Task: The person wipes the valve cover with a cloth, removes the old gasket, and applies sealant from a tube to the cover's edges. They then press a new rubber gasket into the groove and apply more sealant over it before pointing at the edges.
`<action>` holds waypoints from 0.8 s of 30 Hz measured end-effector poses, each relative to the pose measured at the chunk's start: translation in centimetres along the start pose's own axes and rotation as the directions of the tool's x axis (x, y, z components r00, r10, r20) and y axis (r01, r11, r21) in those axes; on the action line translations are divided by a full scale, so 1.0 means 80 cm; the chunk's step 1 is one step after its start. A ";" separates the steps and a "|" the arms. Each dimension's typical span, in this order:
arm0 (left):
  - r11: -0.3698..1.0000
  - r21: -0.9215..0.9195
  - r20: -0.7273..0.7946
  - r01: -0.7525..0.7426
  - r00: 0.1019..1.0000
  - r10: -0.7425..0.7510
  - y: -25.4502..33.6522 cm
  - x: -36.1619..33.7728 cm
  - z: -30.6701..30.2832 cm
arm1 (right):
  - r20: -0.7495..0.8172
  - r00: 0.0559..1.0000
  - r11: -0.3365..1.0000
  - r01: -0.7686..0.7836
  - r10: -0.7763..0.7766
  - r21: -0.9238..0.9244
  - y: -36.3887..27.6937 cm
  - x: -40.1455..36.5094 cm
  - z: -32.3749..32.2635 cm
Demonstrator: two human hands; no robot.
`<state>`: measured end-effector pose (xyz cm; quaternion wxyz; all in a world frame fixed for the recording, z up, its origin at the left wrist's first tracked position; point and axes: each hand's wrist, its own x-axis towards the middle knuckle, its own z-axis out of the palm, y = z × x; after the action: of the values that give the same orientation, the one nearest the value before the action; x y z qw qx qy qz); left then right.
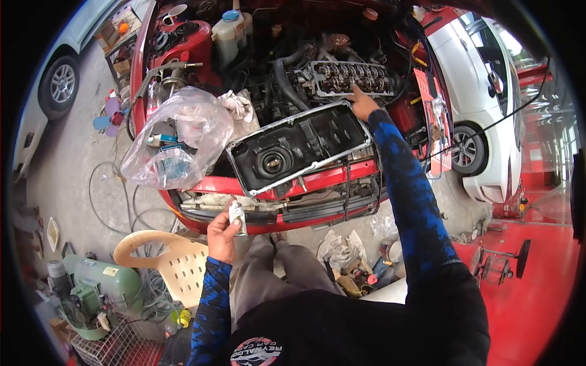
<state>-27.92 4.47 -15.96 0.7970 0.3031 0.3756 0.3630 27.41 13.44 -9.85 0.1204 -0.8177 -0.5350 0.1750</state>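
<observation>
My left hand (221, 239), low in front of the car's bumper, grips a small crumpled squeeze tube (237, 215) between thumb and fingers. My right hand (365, 106) reaches into the engine bay with its index finger stretched out, the fingertip right at the near rim of the uncovered cylinder head (353, 78). The camshaft and valve parts show inside that rim. Between my hands a black valve cover (317, 139) lies upside down across the front of the bay, a grey bead of sealant along its edge. Its upper right corner is close below my right hand.
A clear plastic bag (204, 125) with small boxes sits on the bay's left side, near a crumpled white rag (237, 105). A beige plastic chair (174, 262) and a green compressor (101, 280) stand at lower left. A white car (482, 79) is parked at right.
</observation>
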 end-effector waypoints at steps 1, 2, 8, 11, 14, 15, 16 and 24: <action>1.000 -0.002 0.000 -0.024 1.000 0.024 0.005 -0.001 0.003 | 0.033 0.999 1.000 0.004 -0.004 -0.014 -0.001 0.007 0.005; 0.999 -0.007 0.001 -0.046 0.999 0.046 0.006 -0.004 0.004 | 0.051 0.999 1.000 0.008 -0.006 -0.025 0.002 0.007 0.006; 0.997 -0.052 -0.022 -0.051 0.998 0.050 0.002 -0.012 -0.009 | -0.014 0.985 0.973 -0.170 0.170 -0.158 0.017 -0.104 -0.012; 0.994 -0.103 -0.011 -0.023 1.000 0.022 -0.012 -0.009 -0.022 | -0.157 0.980 0.984 -0.142 0.123 -0.112 0.010 -0.193 -0.002; 0.994 -0.105 -0.038 0.001 0.999 -0.005 -0.021 -0.005 -0.018 | -0.216 0.944 0.904 -0.149 0.251 0.402 -0.004 -0.241 0.056; 0.994 -0.113 -0.023 -0.005 1.000 0.002 -0.022 -0.003 -0.017 | -0.252 0.966 0.977 -0.011 0.066 0.213 -0.043 -0.261 0.058; 0.993 -0.119 -0.010 -0.015 1.000 0.014 -0.022 -0.002 -0.015 | -0.253 0.964 0.962 0.146 -0.085 0.230 -0.087 -0.275 0.061; 0.999 -0.030 -0.168 -0.033 0.985 0.027 -0.003 -0.018 0.028 | 0.280 0.842 0.733 0.185 -0.462 0.655 -0.281 -0.332 0.095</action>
<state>-26.66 2.70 -14.36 0.7618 0.2641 0.4310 0.4052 -4.21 -1.93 -3.98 0.2845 -0.5681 -0.6007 0.4853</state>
